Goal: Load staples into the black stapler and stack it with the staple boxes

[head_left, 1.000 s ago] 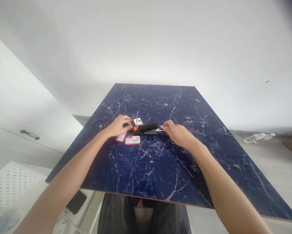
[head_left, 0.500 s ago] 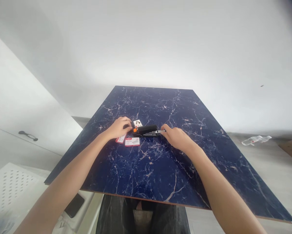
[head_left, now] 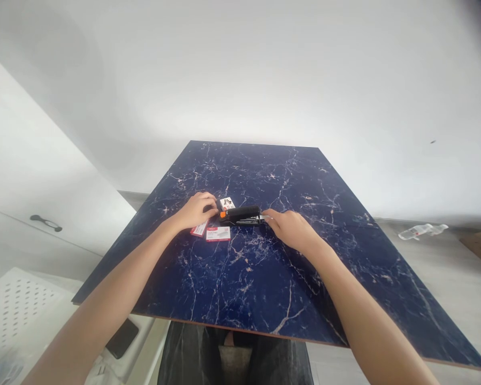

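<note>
A black stapler (head_left: 241,215) with an orange rear end lies flat on the dark blue marbled table (head_left: 264,278). My left hand (head_left: 196,210) rests at its orange end, fingers curled against it. At the front end, my right hand (head_left: 289,228) has its fingertips on the metal staple tray. Small red-and-white staple boxes lie around: one (head_left: 218,233) just in front of the stapler, one (head_left: 199,229) partly under my left hand, and a white one (head_left: 227,203) behind.
A clear plastic bottle (head_left: 421,230) lies on the floor to the right. To the left stand a white cabinet door with a dark handle (head_left: 45,222) and a perforated white panel (head_left: 11,310). A black phone (head_left: 122,338) sits below the table's left edge.
My right hand has moved left toward the stapler, and the metal tray that stuck out at the front is now pushed nearly all the way in. My left hand stayed put.
</note>
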The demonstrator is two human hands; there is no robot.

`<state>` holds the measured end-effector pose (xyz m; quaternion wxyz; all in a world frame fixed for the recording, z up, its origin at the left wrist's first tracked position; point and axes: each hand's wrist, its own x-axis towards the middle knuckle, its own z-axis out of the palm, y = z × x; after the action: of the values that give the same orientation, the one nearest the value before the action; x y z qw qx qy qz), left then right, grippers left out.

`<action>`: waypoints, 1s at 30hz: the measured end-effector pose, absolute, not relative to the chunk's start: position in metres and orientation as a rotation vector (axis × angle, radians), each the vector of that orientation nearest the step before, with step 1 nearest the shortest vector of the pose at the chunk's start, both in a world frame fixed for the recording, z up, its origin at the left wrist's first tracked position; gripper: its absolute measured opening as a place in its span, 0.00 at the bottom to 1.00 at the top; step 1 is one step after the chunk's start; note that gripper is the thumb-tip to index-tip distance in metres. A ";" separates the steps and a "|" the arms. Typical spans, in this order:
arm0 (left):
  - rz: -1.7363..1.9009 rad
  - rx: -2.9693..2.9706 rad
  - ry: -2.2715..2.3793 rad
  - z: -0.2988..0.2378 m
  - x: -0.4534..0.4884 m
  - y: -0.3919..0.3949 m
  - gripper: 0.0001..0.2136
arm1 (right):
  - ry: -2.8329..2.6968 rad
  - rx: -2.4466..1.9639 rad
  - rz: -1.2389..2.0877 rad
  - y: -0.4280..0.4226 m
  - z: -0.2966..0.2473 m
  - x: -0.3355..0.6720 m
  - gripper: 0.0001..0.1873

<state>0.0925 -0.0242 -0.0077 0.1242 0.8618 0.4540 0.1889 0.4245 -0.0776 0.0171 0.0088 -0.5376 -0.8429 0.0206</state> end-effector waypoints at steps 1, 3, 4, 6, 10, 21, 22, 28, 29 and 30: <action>0.548 2.512 1.326 -0.008 0.092 -0.024 0.13 | -2.627 -1.678 0.070 -0.078 0.018 0.424 0.20; 0.543 2.513 1.333 -0.009 0.092 -0.024 0.13 | -2.609 -1.674 0.081 -0.079 0.018 0.424 0.20; 0.544 2.514 1.335 -0.010 0.091 -0.023 0.13 | -2.600 -1.675 0.080 -0.079 0.018 0.423 0.20; 0.547 2.517 1.332 -0.012 0.090 -0.022 0.13 | -2.581 -1.682 0.059 -0.079 0.018 0.423 0.19; 0.542 2.525 1.324 -0.015 0.089 -0.021 0.13 | -2.545 -1.672 0.058 -0.078 0.017 0.424 0.16; 0.539 2.551 1.311 -0.010 0.091 -0.023 0.11 | -2.072 -1.403 0.385 -0.080 0.022 0.423 0.14; 0.539 2.554 1.309 -0.009 0.091 -0.024 0.11 | -2.051 -1.405 0.450 -0.079 0.021 0.423 0.13; 0.611 2.552 1.311 -0.010 0.093 -0.025 0.12 | -1.818 -1.382 0.668 -0.079 0.017 0.421 0.13; 0.610 2.555 1.305 -0.010 0.093 -0.025 0.12 | -1.777 -1.380 0.700 -0.079 0.016 0.421 0.15; 0.607 2.558 1.303 -0.010 0.093 -0.025 0.12 | -1.741 -1.379 0.728 -0.078 0.016 0.421 0.16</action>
<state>0.0928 -0.0253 -0.0105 0.1036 0.8671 0.4418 0.2057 0.4214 -0.0782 0.0155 0.3913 -0.5430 -0.6856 0.2865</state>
